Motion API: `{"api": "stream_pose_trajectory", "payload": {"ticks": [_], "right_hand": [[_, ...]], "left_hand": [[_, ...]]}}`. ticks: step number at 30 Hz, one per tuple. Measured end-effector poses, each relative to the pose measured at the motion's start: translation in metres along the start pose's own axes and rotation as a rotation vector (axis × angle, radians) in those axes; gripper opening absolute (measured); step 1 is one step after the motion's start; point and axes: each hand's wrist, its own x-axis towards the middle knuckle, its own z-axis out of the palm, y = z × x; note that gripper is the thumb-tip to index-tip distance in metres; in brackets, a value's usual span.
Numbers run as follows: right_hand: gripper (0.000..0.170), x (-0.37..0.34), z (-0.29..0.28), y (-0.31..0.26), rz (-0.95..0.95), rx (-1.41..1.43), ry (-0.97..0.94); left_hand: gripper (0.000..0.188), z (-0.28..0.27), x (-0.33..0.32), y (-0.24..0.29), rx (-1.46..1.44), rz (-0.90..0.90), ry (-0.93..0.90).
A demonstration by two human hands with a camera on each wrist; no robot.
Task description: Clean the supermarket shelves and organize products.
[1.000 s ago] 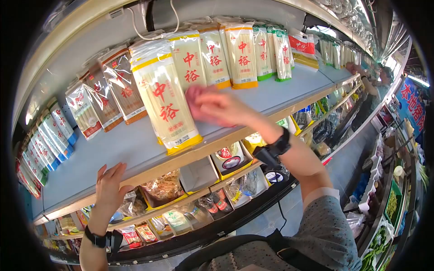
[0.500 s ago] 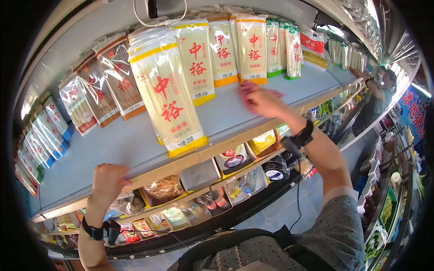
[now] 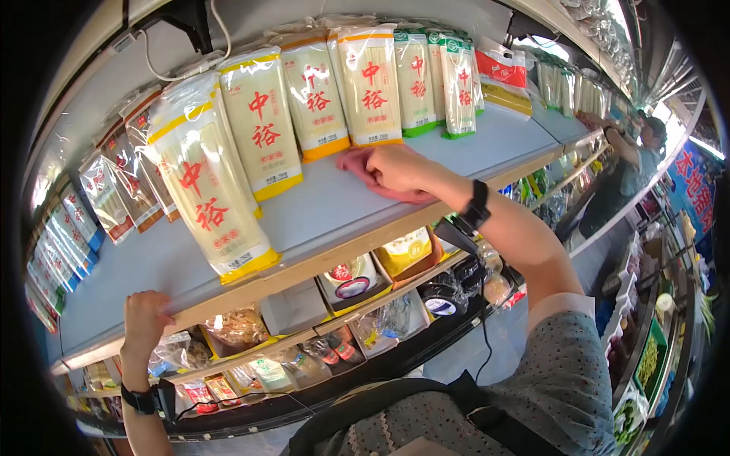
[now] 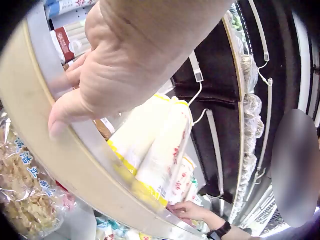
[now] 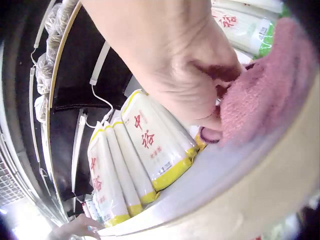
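My right hand (image 3: 399,167) grips a bunched pink cloth (image 3: 359,169) low against the grey shelf (image 3: 319,207). In the right wrist view the cloth (image 5: 270,90) hangs in soft folds beside the palm, close to the shelf's front edge. Just behind it stand clear packs of dried noodles (image 3: 370,87) with orange ends. A yellow-ended noodle pack (image 3: 209,197) leans forward at the left, its base near the edge. At the far left my left hand (image 3: 144,319) rests on the wooden front edge (image 4: 75,155), thumb over its face and fingers on the shelf top.
Brown-ended packs (image 3: 114,197) and blue-ended packs (image 3: 72,235) line the shelf's left part. Green-ended packs (image 3: 458,87) and a red-and-yellow bag (image 3: 503,80) stand at the right. Below are bins of bagged goods (image 3: 236,327). A white cable (image 3: 152,64) hangs behind the packs.
The right hand first moved right with the cloth, away from the leaning pack, and is now on the shelf before the orange-ended packs. The view shifted; the left hand stays at the edge.
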Motion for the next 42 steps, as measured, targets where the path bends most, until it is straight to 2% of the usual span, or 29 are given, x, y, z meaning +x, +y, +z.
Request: {"api": "stream_pose_trajectory", "payload": {"ticks": [1,2,3,4,5,7,8,10,11,13,15,17,18,20,22,24,27,29,30,31,33,34,37,39,40,42], "right_hand": [[0.014,0.004,0.006,0.013,-0.125,0.039,0.176],[0.015,0.019,0.023,0.021,-0.142,0.059,0.223],[0.017,0.040,0.038,0.023,-0.156,0.074,0.268],[0.018,0.057,0.050,0.015,-0.224,0.041,0.216],[0.019,0.068,0.061,0.009,-0.293,0.006,0.162],[0.018,0.064,0.081,0.000,-0.225,-0.106,0.371],[0.018,0.060,0.076,0.013,-0.230,-0.093,0.371],[0.019,0.054,0.058,0.035,-0.443,-0.227,0.162],[0.019,0.042,0.051,0.044,-0.453,-0.222,0.162],[0.020,0.001,0.020,0.068,-0.341,-0.175,-0.102],[0.026,-0.040,-0.014,0.105,-0.420,-0.006,-0.156],[0.019,-0.081,-0.044,0.139,-0.490,-0.002,0.043],[0.019,-0.090,-0.049,0.158,-0.489,-0.007,0.048],[0.016,-0.100,-0.043,0.197,-0.348,-0.102,0.152],[0.015,-0.082,-0.016,0.178,-0.090,-0.315,0.117],[0.017,-0.062,-0.009,0.152,-0.316,-0.089,0.064],[0.016,-0.061,-0.004,0.135,-0.243,-0.124,0.072],[0.014,-0.073,-0.014,0.144,-0.236,0.088,0.071],[0.014,-0.077,-0.020,0.153,-0.104,-0.035,-0.032],[0.014,-0.081,-0.022,0.158,-0.085,-0.046,-0.025],[0.018,-0.091,-0.017,0.164,0.122,-0.402,0.081],[0.018,-0.089,-0.014,0.162,0.140,-0.403,0.082],[0.019,-0.084,-0.010,0.148,0.101,-0.348,0.107],[0.020,-0.087,-0.018,0.145,-0.173,0.001,-0.014],[0.020,-0.094,-0.023,0.147,-0.173,-0.002,-0.014],[0.022,-0.123,-0.032,0.159,-0.434,0.183,-0.014]], "left_hand": [[0.037,0.003,0.000,-0.001,0.023,-0.020,-0.002],[0.042,0.005,-0.003,-0.004,-0.058,-0.142,-0.083],[0.042,0.012,-0.008,-0.008,-0.056,-0.147,-0.073],[0.047,0.018,-0.017,-0.012,0.022,-0.148,-0.039],[0.052,0.024,-0.022,-0.003,0.099,-0.151,-0.004],[0.056,0.024,-0.021,0.046,0.157,-0.159,0.062],[0.060,0.022,-0.021,0.072,0.215,-0.161,0.122],[0.060,0.010,-0.017,0.121,0.181,-0.188,0.097],[0.060,0.007,-0.016,0.144,0.133,-0.215,0.091],[0.059,0.000,-0.018,0.182,0.095,-0.199,0.116],[0.058,-0.005,-0.020,0.206,0.067,-0.209,0.048],[0.058,-0.011,-0.020,0.221,0.047,-0.203,0.046],[0.058,-0.013,-0.019,0.226,-0.001,-0.214,0.028],[0.058,-0.010,-0.012,0.231,-0.061,-0.198,0.047],[0.059,-0.009,0.019,0.243,-0.115,-0.130,0.065],[0.061,-0.013,0.064,0.266,-0.193,0.025,0.076],[0.062,0.005,0.124,0.289,-0.193,0.209,0.066],[0.059,0.020,0.150,0.298,-0.152,0.261,0.044],[0.055,0.024,0.161,0.301,-0.107,0.283,0.025],[0.055,0.025,0.170,0.304,-0.112,0.304,0.034],[0.042,0.029,0.182,0.312,0.007,0.212,-0.187],[0.042,0.028,0.187,0.314,0.006,0.229,-0.188],[0.033,0.023,0.193,0.319,0.074,0.261,-0.219],[0.030,0.023,0.195,0.320,0.113,0.252,-0.211],[0.030,0.023,0.195,0.321,0.113,0.252,-0.208],[0.030,0.021,0.193,0.324,0.104,0.218,-0.216]]}}
